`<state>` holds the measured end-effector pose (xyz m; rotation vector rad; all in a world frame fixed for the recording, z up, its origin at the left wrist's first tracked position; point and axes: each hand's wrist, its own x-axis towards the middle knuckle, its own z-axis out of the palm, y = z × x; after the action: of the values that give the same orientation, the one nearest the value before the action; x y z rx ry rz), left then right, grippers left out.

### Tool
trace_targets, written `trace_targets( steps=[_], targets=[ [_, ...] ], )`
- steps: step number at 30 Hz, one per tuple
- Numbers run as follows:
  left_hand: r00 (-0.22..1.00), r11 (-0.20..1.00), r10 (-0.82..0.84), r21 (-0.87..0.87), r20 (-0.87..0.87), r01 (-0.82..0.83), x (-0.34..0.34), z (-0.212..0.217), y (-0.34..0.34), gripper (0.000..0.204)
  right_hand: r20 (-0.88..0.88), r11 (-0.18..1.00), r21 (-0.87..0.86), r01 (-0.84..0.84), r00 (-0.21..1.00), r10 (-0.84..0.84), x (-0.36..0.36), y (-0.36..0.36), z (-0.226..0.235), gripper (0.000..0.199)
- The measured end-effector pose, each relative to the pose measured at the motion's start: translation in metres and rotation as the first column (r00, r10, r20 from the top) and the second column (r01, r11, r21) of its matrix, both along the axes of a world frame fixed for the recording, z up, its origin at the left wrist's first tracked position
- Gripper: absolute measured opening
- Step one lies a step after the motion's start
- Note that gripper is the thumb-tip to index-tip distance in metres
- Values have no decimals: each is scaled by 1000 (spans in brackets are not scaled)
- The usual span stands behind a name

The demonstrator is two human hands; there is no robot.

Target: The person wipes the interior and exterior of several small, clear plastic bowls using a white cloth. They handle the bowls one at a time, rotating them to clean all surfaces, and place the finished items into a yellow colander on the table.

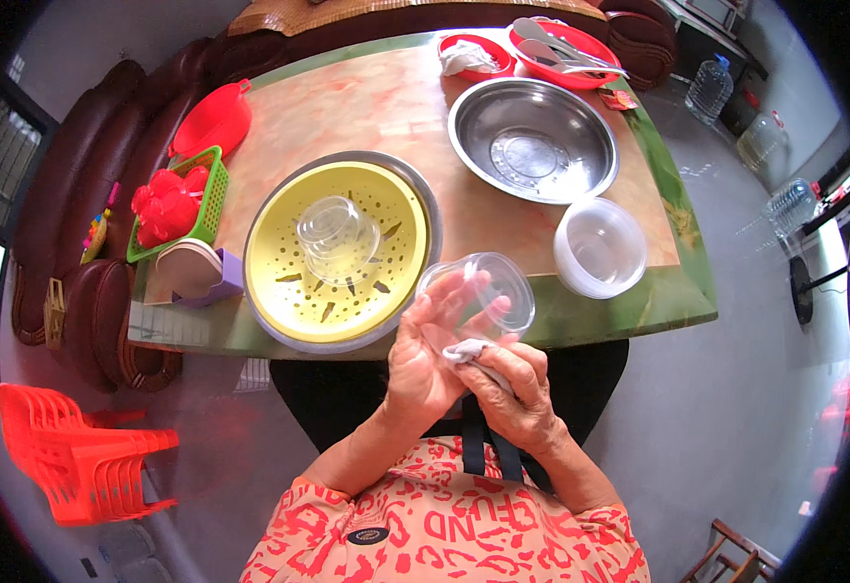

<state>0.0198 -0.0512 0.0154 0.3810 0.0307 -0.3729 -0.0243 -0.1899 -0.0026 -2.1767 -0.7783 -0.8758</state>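
My left hand point(413, 374) holds a clear plastic bowl point(510, 296) tipped on its side at the table's near edge, its fingers showing through the plastic. My right hand point(517, 389) grips a bunched white cloth point(470, 350) just below the bowl; whether the cloth touches it, I cannot tell. To the left, several clear plastic bowls point(335, 238) lie in a yellow colander point(274, 277), which sits inside a grey metal basin point(432, 209). Right of my hands stands a stack of clear bowls point(595, 255).
A wide steel basin point(532, 146) stands behind the stack. Red basins point(590, 76) with ladles are at the far right corner. On the left are a red basin point(213, 121), a green basket point(213, 199) of red items and a purple holder point(223, 284). Red stools point(80, 457) stand on the floor.
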Motion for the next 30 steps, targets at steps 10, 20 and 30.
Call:
trace_targets(
  steps=[10,20,30],
  targets=[
    [999,993,-27,-118,-19,25,6,-2,24,43,-329,837,467,285,935,-135,8,-27,7,27],
    [997,962,69,260,46,-79,1,7,12,73,-554,541,782,309,741,379,10,-26,11,34],
    [692,116,-233,726,683,-678,-5,26,31,93,-519,538,790,294,787,333,13,-18,28,32]
  ],
)
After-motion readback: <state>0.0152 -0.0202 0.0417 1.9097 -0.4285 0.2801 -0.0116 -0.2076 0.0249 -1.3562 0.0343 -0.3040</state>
